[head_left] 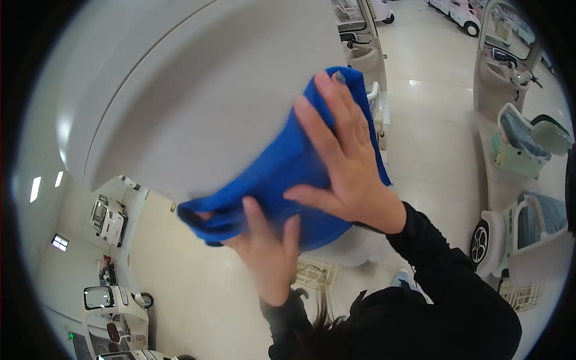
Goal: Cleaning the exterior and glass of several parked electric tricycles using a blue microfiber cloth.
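A blue cloth lies bunched over the near edge of a smooth, pale vehicle roof. My right hand rests flat on the cloth's right part, thumb and fingers spread. Lower and to its left, my left hand grips the cloth near its left corner. Some of that hand's fingers are tucked into the fold there, while the index finger and thumb show on top. Slight motion blur softens the left hand. Below the cloth, part of the pale bodywork shows.
A cream wire basket sits below the roof edge. To the right stands a light scooter-like vehicle with seats and a wheel. Small white vehicles are parked at left. More vehicles line the far right.
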The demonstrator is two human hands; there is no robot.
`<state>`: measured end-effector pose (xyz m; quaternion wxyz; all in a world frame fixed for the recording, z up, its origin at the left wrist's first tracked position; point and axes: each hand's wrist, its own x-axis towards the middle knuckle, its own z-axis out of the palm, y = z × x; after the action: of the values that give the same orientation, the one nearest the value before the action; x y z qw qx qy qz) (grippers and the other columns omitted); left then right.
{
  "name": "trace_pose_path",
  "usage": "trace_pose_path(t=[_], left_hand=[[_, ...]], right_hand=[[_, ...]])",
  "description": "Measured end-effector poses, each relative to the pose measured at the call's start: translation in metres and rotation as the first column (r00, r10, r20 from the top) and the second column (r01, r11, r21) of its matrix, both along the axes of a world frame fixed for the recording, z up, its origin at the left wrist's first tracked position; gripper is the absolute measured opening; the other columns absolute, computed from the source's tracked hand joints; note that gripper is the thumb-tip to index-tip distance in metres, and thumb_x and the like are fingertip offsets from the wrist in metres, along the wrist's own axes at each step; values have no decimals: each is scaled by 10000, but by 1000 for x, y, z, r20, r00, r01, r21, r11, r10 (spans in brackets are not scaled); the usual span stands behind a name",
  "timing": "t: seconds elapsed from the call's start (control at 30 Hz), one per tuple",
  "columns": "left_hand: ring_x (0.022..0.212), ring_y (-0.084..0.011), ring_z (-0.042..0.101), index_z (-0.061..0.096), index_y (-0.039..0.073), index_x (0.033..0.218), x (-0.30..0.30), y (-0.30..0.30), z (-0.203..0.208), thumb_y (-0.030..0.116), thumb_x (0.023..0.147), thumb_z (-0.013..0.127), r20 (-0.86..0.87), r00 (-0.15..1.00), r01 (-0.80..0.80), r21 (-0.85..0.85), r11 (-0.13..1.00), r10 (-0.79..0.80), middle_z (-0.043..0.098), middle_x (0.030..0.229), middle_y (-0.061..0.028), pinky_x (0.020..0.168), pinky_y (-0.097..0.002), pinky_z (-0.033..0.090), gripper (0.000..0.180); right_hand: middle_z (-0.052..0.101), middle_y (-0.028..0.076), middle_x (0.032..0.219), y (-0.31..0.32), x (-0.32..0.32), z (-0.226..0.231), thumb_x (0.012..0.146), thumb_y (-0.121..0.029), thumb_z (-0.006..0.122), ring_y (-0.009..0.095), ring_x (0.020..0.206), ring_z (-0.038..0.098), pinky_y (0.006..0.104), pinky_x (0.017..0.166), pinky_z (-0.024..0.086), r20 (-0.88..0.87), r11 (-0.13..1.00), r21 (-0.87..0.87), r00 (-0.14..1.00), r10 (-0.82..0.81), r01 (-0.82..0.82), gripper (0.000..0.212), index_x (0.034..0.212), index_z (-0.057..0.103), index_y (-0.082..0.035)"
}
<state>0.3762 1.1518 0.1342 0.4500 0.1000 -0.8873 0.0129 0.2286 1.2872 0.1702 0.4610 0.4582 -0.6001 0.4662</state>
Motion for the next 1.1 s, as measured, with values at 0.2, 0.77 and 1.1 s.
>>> trace_pose_path(t=[0.2,0.77,1.1], left_hand=[[1390,-573,137,42,-14,1532,7,17,-36,381,930,564,173,981,-101,90,991,84,-3,1513,-428,1132,-573,183,889],[1176,-578,419,595,61,1223,49,32,-169,248,829,730,313,946,-118,93,989,84,452,1287,-329,982,-643,353,457],[1303,-565,320,398,213,1454,33,-43,-69,161,777,775,15,959,282,97,955,-284,321,1453,-313,1039,-641,286,777]], right_hand=[[441,212,1454,-2,-1,-51,795,-497,699,419,1292,457,499,1024,384,73,995,-92,996,44,-37,669,1359,565,-164],[311,191,1540,13,37,-263,760,-369,814,427,1339,389,525,1042,369,234,992,111,972,31,-58,756,1409,475,-180],[214,305,1549,-7,52,-98,791,-264,775,554,1380,261,608,1102,247,185,987,149,979,-88,61,775,1443,412,-53]])
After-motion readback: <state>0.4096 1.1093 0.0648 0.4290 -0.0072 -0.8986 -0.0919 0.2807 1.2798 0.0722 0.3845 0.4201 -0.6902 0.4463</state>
